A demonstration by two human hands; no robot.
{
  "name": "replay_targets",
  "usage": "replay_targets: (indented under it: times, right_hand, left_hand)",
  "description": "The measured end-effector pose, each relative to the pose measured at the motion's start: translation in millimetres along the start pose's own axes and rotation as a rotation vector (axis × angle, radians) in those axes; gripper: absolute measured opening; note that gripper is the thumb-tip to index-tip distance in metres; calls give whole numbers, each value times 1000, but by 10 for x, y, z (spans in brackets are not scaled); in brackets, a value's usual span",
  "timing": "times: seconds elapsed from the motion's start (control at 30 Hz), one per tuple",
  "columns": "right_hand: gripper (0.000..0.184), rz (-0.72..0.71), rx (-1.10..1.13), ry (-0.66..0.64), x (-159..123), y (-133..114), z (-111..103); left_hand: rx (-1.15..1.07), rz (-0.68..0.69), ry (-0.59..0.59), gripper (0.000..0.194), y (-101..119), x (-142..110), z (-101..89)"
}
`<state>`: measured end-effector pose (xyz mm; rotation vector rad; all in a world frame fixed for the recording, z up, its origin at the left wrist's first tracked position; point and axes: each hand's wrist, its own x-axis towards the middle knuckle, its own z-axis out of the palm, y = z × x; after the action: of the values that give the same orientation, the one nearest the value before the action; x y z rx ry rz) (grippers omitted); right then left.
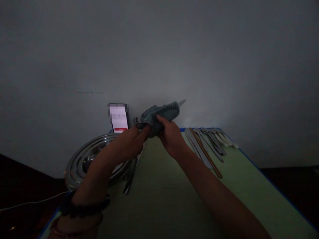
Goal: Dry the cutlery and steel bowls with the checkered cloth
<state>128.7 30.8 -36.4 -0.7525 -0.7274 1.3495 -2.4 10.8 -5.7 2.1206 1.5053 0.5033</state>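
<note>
A grey-green checked cloth [165, 114] is wrapped around a knife [182, 102], whose pale blade tip sticks out at the upper right. My right hand [172, 137] is closed over the cloth, thumb on top, about the blade's middle. At the lower left end, my left hand [133, 141] is closed around the knife's handle end, which fingers and cloth mostly hide. Both hands are raised above the green table [159, 186], near its far edge.
A steel bowl or lidded pan [74, 162] stands at left, with dark-handled cutlery [131, 181] beside it. A lit phone [120, 118] leans against the wall. At right lie knives [196, 147], wooden chopsticks [211, 162], forks or spoons [210, 139] and white spoons [224, 138].
</note>
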Motion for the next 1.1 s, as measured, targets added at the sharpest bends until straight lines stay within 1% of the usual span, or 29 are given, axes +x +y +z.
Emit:
replay_targets:
  times: [0.1,0.2,0.3,0.37,0.47,0.57,0.63,0.7,0.8,0.9,1.0,1.03,1.1]
  right_hand:
    - [18,-27,-123,19,21,-8,-43]
    - [25,-85,-203,-3,26,-56,-97]
    - [31,-139,-299,-51,-5,-107,-116]
    - [35,-146,-341,-52,-14,-119,-116]
    - [46,-139,-287,-53,28,-110,-130]
    - [61,-127,-189,-41,103,-105,-166]
    - [63,-138,-159,-9,129,-116,-181]
    - [58,-176,-148,26,126,-130,-181]
    - [47,-262,-136,56,99,-133,-163]
    - [45,-301,-155,59,85,-124,-158]
    - [45,-310,-184,42,83,-137,-171]
    - [45,-318,-193,30,81,-147,-176]
    - [45,-321,-216,15,75,-169,-183]
  left_hand:
    - [-132,-9,41,36,-46,22,-10]
    - [-227,25,102,38,-9,8,-16]
    - [-248,28,91,40,40,3,2]
    - [-227,22,70,39,49,18,21]
    - [-242,3,50,30,34,43,38]
    - [-318,10,24,17,31,38,32]
    - [-358,27,2,12,51,21,23]
    - [-388,41,-30,11,76,7,19]
    - [-375,13,-24,22,93,6,24]
    - [-366,-33,17,38,67,20,33]
    - [-395,6,27,54,28,30,41]
    - [-398,30,35,55,18,32,45]
    - [-399,67,41,51,12,32,57]
